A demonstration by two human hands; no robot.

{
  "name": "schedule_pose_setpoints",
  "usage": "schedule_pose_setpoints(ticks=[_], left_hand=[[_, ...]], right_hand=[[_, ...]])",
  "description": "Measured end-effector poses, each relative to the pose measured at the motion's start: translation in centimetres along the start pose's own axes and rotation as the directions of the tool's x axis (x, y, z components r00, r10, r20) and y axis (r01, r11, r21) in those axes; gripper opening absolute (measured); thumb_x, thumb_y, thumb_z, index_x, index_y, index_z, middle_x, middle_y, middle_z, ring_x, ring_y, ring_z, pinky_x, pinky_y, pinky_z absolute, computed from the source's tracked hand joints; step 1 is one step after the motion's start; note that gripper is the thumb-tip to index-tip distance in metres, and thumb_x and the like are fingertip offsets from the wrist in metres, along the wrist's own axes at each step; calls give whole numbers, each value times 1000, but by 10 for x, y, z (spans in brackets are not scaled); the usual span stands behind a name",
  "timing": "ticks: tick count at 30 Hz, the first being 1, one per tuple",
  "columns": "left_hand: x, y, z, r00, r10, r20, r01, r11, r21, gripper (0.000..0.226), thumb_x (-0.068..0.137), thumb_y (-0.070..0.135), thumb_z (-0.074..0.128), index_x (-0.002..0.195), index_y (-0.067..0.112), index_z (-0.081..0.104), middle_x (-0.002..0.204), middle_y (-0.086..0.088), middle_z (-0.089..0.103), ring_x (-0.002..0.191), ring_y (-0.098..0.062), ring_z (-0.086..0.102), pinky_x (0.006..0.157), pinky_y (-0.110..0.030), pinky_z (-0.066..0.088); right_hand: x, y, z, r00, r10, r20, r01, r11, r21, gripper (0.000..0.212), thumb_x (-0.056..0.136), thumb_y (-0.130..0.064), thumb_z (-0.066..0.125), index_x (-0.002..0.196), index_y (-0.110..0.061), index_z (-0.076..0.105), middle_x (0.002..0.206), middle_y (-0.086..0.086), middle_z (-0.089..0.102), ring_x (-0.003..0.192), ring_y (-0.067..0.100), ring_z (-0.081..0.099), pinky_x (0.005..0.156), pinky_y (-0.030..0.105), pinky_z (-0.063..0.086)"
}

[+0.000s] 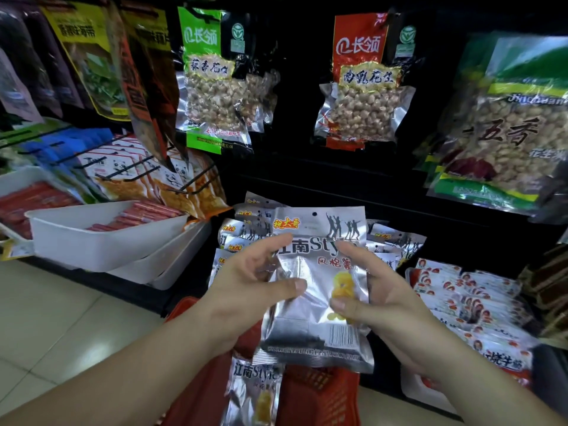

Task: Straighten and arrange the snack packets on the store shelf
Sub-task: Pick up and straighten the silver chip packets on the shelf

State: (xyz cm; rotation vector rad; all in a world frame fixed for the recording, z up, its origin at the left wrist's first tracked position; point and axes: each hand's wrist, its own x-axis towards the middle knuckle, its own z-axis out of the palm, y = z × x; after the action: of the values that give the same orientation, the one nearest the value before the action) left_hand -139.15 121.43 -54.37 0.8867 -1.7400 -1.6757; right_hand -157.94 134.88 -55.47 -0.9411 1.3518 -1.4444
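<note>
- Nearest you, a red shopping basket point(316, 398) sits under your forearms, with a spare silver packet point(255, 392) standing in it.
- Your left hand point(252, 281) grasps the held silver snack packet point(313, 321) at its left edge, thumb across the front.
- Your right hand point(381, 293) grasps the same packet's right edge, thumb pressed on the printed yellow chips.
- That packet is upright, facing you, in front of the lower shelf.
- Just behind it, a pile of matching silver packets point(246, 229) lies unevenly on the shelf.
- Above hang a green-labelled peanut bag point(209, 87) and a red-labelled peanut bag point(359, 87).
- To your left, white trays point(92, 241) hold red sausages.
</note>
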Motion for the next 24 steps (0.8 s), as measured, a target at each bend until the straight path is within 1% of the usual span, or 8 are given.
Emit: schedule_pose_setpoints(ticks=[3,5,8,12,16,19,21,24], left_hand=[[0,-4,2,999,3,-34,-4,1000,-3,65,75,16,90,127,48,66,121,17,70,112,7,62,104,-22,46],[-1,-7,2,999,-27,-29,28,999,30,72,75,21,91,131,55,60,124,19,66,116,-4,64,102,-31,53],[-9,-13,1,995,39,87,-63,955,289,83,73,32,93,139,58,49,144,33,43,127,10,50,99,-27,55],[-16,-21,3,949,160,271,-287,793,537,56,87,24,80,130,54,61,151,35,28,129,12,47,98,-17,50],[-10,-27,-1,916,293,274,-398,578,713,44,89,34,70,132,37,65,149,17,45,134,-6,48,110,-27,45],[-16,-14,12,923,333,192,-377,684,625,48,91,42,64,138,43,59,146,29,45,136,8,38,111,-24,38],[-20,-7,25,937,286,198,-348,791,504,58,92,49,68,145,50,48,144,30,47,133,11,42,104,-24,45],[-23,3,32,969,188,161,-237,891,387,77,79,70,72,147,58,37,143,37,46,130,20,41,102,-20,47]], right_hand=[[2,3,0,998,23,-59,-25,999,-39,72,75,-5,86,133,-45,66,145,-15,59,135,10,56,103,41,56],[2,4,2,989,29,-142,-37,998,-52,70,80,1,83,132,-42,66,136,-9,65,112,3,69,93,38,61],[4,3,0,954,33,-298,-54,996,-65,67,87,-4,80,139,-42,59,126,-16,66,80,12,75,68,27,59],[7,6,-6,918,54,-392,-75,996,-40,69,90,-10,78,144,-43,51,89,-2,72,44,34,54,40,31,41],[2,-4,4,935,-2,-355,-57,986,-155,69,92,-13,77,148,-43,48,83,-17,75,88,48,66,68,49,60],[1,-4,10,947,-95,-308,-7,949,-315,68,93,-19,76,146,-52,48,144,-27,53,122,0,61,102,32,55],[-1,-4,15,974,-82,-213,10,948,-318,69,96,-22,74,142,-63,45,154,-18,48,120,5,58,101,39,52],[-8,-15,24,993,-11,-115,-7,989,-151,70,104,-8,59,140,-66,46,130,-12,70,111,10,71,81,27,61]])
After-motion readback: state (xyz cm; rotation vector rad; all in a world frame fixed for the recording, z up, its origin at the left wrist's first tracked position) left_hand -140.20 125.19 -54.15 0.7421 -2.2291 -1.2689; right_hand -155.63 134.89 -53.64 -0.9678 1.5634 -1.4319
